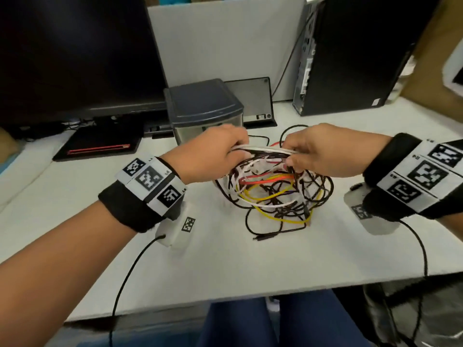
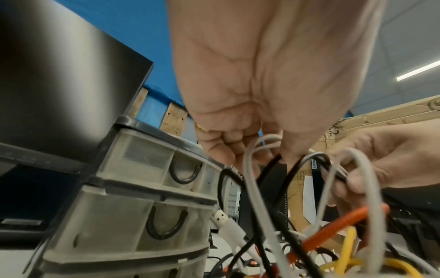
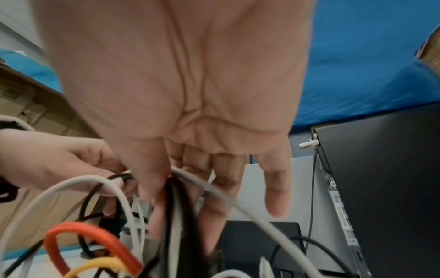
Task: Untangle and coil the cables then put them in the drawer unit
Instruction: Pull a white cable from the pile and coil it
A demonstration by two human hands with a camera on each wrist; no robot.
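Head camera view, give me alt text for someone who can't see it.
Two hands, the left hand and right hand, pull white cables taut between them above a tangled pile of cables, black, white, yellow and orange, on a white table. Behind stand a grey drawer unit, a dark monitor and a black computer tower.

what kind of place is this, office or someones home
Probably an office or computer lab workstation rather than a home: a monitor and a desktop tower stand on a white desk against a partition panel, with a drawer unit between them.
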